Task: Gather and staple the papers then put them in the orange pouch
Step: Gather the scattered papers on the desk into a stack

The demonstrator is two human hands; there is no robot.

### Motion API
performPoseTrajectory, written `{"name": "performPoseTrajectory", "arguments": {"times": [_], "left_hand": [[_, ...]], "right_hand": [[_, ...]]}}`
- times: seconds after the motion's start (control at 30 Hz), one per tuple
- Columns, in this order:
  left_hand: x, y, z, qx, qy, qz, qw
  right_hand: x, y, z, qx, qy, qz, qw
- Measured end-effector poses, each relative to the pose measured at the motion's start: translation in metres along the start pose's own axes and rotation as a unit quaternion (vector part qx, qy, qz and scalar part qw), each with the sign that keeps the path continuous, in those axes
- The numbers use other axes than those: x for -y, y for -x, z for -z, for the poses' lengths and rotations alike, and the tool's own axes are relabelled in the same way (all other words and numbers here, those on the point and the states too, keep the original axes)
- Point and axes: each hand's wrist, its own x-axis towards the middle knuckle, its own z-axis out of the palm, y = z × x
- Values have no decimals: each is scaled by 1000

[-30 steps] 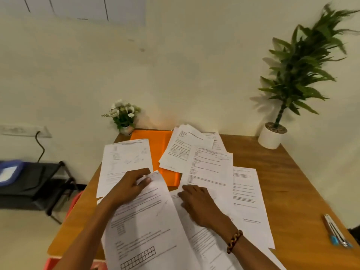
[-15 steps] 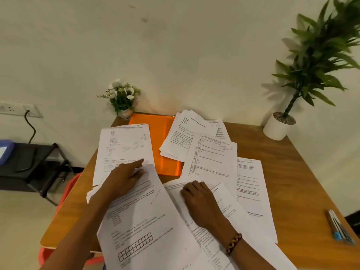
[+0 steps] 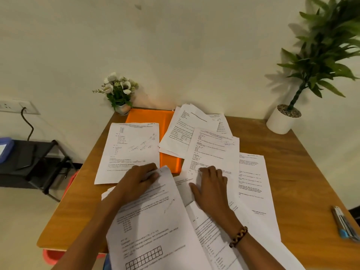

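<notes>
A: What changes between frames?
B: The right hand [image 3: 211, 189] slides toward 12 o'clock, fingers flat on the sheets; the left hand [image 3: 136, 182] keeps pinching the grid sheet [image 3: 152, 230]. Gathering is barely begun.
A: Materials?
B: Thin, limp printed papers [image 3: 212, 151] half cover the smooth orange pouch [image 3: 150, 117], at 12 o'clock on the wooden table [image 3: 292, 172].

White printed papers [image 3: 212, 152] lie scattered flat under and beyond both hands. The orange pouch [image 3: 153, 118] lies flat beyond the left hand's fingertips, partly covered, seemingly closed.
</notes>
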Motion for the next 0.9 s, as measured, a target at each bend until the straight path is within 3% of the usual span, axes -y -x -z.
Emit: {"name": "performPoseTrajectory", "arguments": {"times": [0.13,0.23,0.4,0.57,0.9], "left_hand": [[-14,-8,-20,62,7,-11,998],[-26,-13,-32,76,8,-29,997],[-32,-18,-41,37,37,-37,998],[-36,-26,-39,-15,95,-32,995],[-39,-27,-13,-68,19,-24,997]], "right_hand": [[5,-12,3,87,-88,-65,990],[5,-23,2,85,-208,-109,968],[0,-26,2,34,-397,-85,913],[3,-26,7,22,-506,-55,861],[37,-45,24,29,-567,41,822]]}}
